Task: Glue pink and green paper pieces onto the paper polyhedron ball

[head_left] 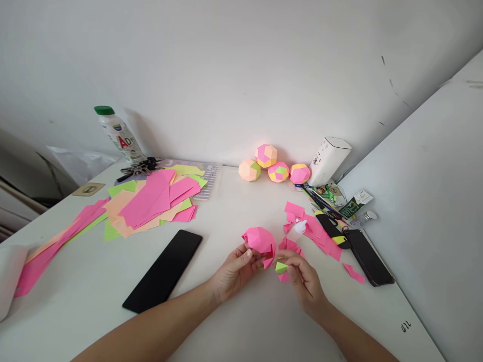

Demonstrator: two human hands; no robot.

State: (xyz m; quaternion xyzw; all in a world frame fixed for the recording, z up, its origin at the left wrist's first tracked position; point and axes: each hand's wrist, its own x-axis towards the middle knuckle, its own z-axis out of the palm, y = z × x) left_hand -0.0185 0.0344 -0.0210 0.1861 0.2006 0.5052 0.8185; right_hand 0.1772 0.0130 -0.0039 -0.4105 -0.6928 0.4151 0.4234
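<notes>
My left hand (237, 269) is closed around the lower left side of a pink folded-paper ball (259, 239), whose underside and right edge show open flaps. Between the thumb and fingers of my right hand (305, 281) is a small green folded paper piece (281, 267), held just right of the ball and apart from it. Beneath that hand a bit of pink paper shows, partly hidden. Pink folded pieces (290, 245) lie on the table behind my right hand.
Finished paper balls (266, 156) sit against the wall. Coloured paper sheets (147, 201) and a black slab (163, 271) lie left. A bottle (119, 134) stands back left. Right are pink strips (320, 235), a white dropper-like bottle (300, 227), scissors (332, 229) and a black case (369, 257).
</notes>
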